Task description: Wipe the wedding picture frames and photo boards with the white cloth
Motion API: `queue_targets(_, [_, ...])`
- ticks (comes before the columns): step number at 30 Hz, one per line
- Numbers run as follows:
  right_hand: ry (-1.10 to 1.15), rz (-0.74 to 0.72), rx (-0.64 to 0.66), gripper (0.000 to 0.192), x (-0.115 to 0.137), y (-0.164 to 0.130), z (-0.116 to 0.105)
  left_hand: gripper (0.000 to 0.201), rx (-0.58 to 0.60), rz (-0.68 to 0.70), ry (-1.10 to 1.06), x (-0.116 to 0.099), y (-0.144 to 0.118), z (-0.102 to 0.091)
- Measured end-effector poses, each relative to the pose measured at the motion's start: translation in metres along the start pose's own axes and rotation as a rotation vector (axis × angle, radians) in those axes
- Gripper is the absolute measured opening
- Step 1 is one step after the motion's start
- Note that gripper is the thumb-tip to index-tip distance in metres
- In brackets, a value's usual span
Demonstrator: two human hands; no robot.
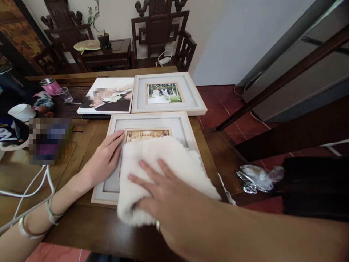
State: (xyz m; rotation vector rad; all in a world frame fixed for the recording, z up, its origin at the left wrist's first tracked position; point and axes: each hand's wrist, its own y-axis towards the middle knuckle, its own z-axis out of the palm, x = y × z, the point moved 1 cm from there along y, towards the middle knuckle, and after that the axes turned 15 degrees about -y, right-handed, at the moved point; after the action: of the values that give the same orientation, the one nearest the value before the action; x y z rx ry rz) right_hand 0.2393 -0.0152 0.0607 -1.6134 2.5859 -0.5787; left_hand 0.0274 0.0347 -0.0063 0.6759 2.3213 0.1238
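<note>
Soft, even indoor light with weak shadows, brightest on the pale wall [245, 32] at upper right, faint sheen on the dark wooden table [89, 229], wide-angle bending at the edges, near forearm soft, and two patches pixelated at left and centre.

Bare forearms, pale bracelets [51, 214] on the left wrist, ring [157, 226] on the right hand [163, 196].

Bare table [89, 225] at near edge and left of the near frame [114, 123]: passable, though white cables [32, 189] cross far left. Far side blocked by second frame [191, 98] and photo print [109, 95], touching edge to edge. Cups [64, 94] crowd far left. Right: table ends, open floor [218, 105].
</note>
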Motion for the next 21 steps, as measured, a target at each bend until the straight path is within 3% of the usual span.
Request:
queue_targets(3, [0.076, -0.034, 0.045, 0.045, 0.009, -0.009, -0.002, 0.046, 0.004, -0.01, 0.001, -0.001, 0.0, 0.001])
queue_targets(5, [0.053, 0.014, -0.012, 0.046, 0.004, -0.007, 0.003, 0.047, 0.009, -0.023, -0.003, -0.002, 0.0, 0.001])
queue_targets(10, [-0.2, 0.198, -0.284, 0.045, -0.041, 0.028, 0.02, 0.049, 0.002, -0.018, -0.023, -0.003, -0.002, -0.001])
queue_targets(14, [-0.338, 0.333, -0.446, 0.045, -0.076, 0.066, 0.014, 0.055, -0.004, -0.007, -0.057, -0.003, -0.002, -0.004])
queue_targets(17, [-0.351, 0.286, -0.417, 0.041, -0.079, 0.084, 0.003, 0.06, -0.021, 0.008, -0.067, -0.003, -0.003, -0.005])
queue_targets(21, [-0.321, 0.157, -0.341, 0.041, -0.061, 0.082, -0.005, 0.064, -0.069, 0.019, -0.112, -0.004, -0.004, -0.005])
